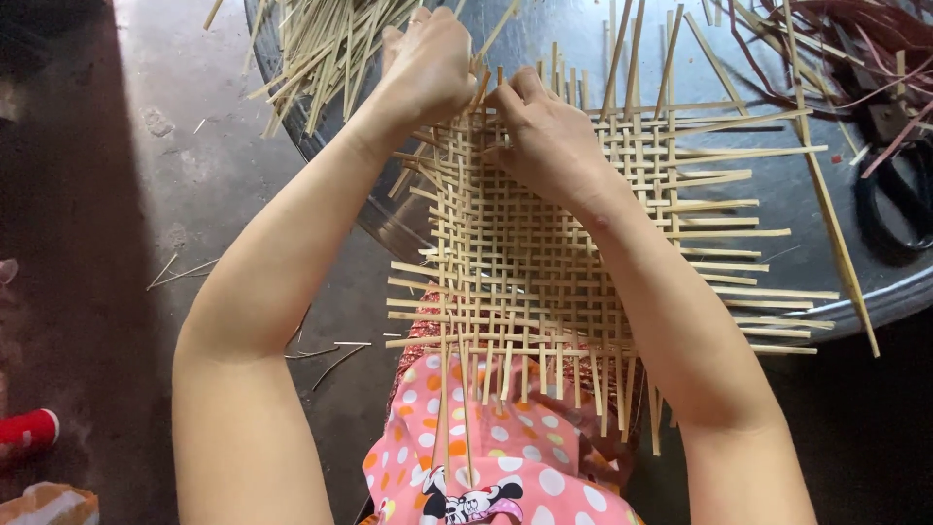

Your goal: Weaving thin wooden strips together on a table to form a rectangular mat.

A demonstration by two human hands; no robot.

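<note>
both hands (486, 107) pinching woven mat (544, 262) far edge

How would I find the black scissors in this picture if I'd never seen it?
Start at the big round metal tray under the woven strip mat and both hands, then follow its surface to the far right edge. The scissors lie there beneath reddish strips. They are the only dark, looped thing among all the pale straight strips.

We see one possible package: an orange-and-white printed packet (47, 504) crumpled on the floor at the bottom left corner.
</note>
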